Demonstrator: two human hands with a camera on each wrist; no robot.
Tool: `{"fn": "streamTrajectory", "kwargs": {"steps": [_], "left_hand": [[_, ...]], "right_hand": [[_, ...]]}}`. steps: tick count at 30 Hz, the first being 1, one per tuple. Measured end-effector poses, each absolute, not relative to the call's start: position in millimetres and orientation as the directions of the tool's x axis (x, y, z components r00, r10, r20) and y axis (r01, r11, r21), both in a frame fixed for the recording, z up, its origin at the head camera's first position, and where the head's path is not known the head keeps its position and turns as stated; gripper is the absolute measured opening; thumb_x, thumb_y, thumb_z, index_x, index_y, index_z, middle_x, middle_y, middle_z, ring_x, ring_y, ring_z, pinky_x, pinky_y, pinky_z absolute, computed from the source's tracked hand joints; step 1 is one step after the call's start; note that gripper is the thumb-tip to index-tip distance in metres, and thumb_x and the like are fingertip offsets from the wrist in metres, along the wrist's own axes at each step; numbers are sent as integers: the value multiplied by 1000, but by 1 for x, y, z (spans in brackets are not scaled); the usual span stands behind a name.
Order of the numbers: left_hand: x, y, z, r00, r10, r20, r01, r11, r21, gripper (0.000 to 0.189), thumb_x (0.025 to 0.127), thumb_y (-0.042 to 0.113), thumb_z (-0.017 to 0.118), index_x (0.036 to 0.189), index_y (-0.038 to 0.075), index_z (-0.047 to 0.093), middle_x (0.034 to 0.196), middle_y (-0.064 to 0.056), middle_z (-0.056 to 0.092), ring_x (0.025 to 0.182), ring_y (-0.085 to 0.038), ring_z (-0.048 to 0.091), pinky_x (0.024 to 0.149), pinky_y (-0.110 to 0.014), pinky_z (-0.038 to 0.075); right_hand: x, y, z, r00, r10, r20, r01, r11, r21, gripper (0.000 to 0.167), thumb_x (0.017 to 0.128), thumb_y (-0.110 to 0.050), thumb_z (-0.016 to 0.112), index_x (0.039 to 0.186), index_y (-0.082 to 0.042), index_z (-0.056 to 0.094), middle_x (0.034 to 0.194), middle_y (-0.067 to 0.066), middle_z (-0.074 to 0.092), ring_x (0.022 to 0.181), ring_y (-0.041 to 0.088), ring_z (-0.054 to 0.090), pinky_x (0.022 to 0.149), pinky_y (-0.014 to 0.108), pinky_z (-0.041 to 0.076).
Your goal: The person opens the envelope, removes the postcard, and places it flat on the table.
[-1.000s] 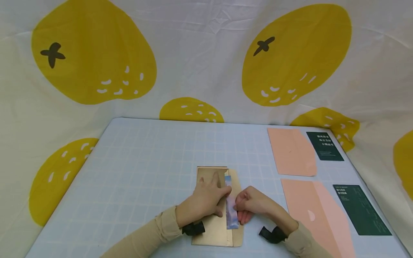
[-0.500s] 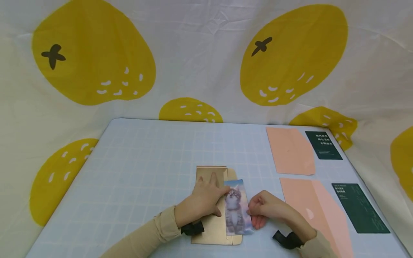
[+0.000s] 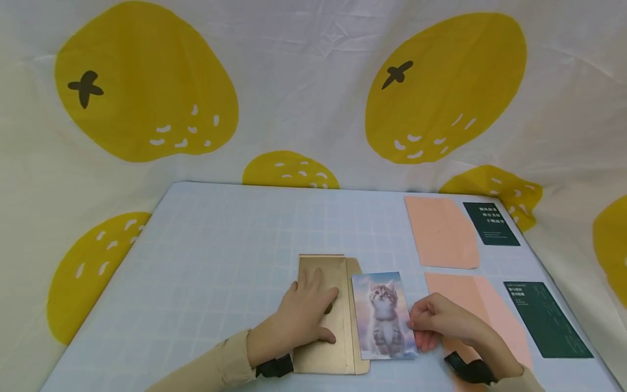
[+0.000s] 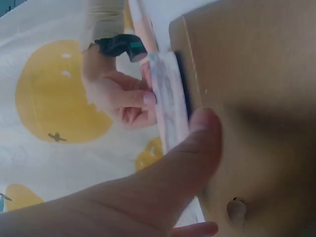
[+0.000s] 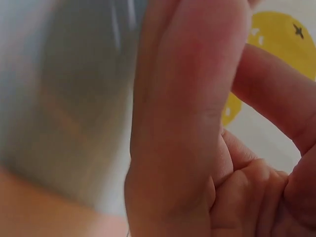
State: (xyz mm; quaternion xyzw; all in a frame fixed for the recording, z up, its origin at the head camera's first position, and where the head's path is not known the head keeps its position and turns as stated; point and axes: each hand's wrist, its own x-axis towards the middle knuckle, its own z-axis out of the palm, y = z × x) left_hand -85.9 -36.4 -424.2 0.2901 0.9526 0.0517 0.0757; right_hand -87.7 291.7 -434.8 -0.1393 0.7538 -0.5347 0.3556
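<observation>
A gold-brown paper envelope lies upright in front of me, its flap unfolded to the right. My left hand rests spread on its body, thumb and fingers pressing it; a small cut-out shows near the thumb in the left wrist view. A postcard with a kitten picture is beside it, its left edge overlapping the flap. With thumb and fingers my right hand pinches the card's right edge. In the right wrist view the fingers are close up and the surface beside them is blurred.
Two pink envelopes, one at the back and one nearer, lie to the right. Dark green cards with white print, one far and one near, lie along the table's right side. A fruit-patterned curtain hangs behind the table.
My right hand has drawn the kitten postcard rightward out of the brown envelope, from a narrow strip to its full picture. My left hand has stayed on the envelope, shifting slightly.
</observation>
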Motion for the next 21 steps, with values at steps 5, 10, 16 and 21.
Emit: {"fn": "streamTrajectory", "kwargs": {"steps": [5, 10, 16, 21], "left_hand": [[-74, -48, -428, -798, 589, -126, 564, 804, 186, 99, 65, 75, 73, 141, 16, 49, 152, -33, 30, 137, -62, 22, 107, -61, 33], [-66, -57, -438, -764, 630, -141, 604, 775, 189, 117, 64, 80, 68, 154, 12, 34, 156, -35, 17, 141, -60, 9, 111, -64, 20], [-60, -64, -451, -746, 657, -109, 637, 751, 174, 127, 63, 84, 65, 156, 6, 27, 157, -37, 8, 142, -60, 1, 111, -67, 13], [-58, -67, -458, -724, 685, -81, 666, 725, 175, 133, 61, 90, 60, 158, 6, 22, 158, -36, 3, 142, -60, -3, 111, -68, 11]], "right_hand": [[-86, 311, -430, -711, -583, -393, 182, 387, -904, 28, 100, -12, 57, 85, 12, 62, 69, 19, 67, 58, 15, 65, 51, 27, 54], [-85, 325, -429, -709, -572, -412, 198, 399, -895, 26, 100, -11, 57, 88, 11, 61, 71, 21, 67, 59, 15, 65, 52, 26, 54], [-86, 330, -432, -710, -537, -455, 229, 436, -871, 28, 99, -13, 59, 86, 12, 63, 68, 20, 66, 57, 14, 64, 50, 25, 52], [-81, 317, -424, -825, -324, -463, 166, 644, -747, 23, 93, -20, 69, 86, 1, 67, 65, 8, 63, 54, 16, 59, 48, 26, 49]]}}
